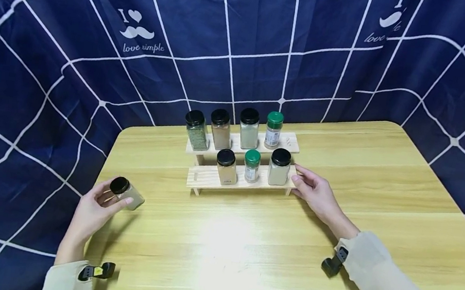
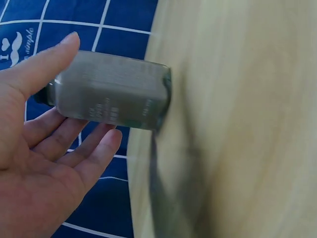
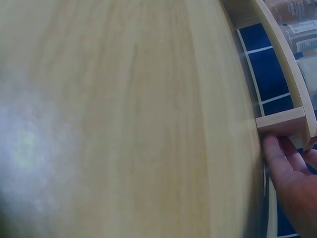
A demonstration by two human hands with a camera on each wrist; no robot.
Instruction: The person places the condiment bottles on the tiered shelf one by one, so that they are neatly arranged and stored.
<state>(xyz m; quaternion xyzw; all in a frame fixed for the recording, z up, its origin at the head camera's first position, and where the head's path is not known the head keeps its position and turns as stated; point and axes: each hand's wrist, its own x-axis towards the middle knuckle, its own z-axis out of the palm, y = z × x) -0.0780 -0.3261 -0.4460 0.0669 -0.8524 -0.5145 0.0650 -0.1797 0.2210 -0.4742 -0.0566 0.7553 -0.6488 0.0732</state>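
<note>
My left hand (image 1: 93, 210) holds a spice jar (image 1: 132, 199) with a black lid, thumb on one side and fingers on the other. In the left wrist view the jar (image 2: 114, 91) is clear-walled with greyish contents and faint lettering, tilted, its base close over the table's left edge. My right hand (image 1: 316, 193) grips the right end of a two-step wooden spice rack (image 1: 206, 177). The right wrist view has its fingers (image 3: 278, 158) against the rack's end leg (image 3: 282, 120). On the lower step stand a black-lidded tan jar (image 1: 227, 169), a green-capped jar (image 1: 251, 167) and a black-lidded pale jar (image 1: 279, 168).
Several jars line the upper step: a green-herb jar (image 1: 198, 133), a brownish jar (image 1: 221, 131), a pale jar (image 1: 249, 130) and a green-capped jar (image 1: 273, 131). The light wooden table (image 1: 386, 185) meets a dark blue checked cloth (image 1: 261, 26) at its back and sides.
</note>
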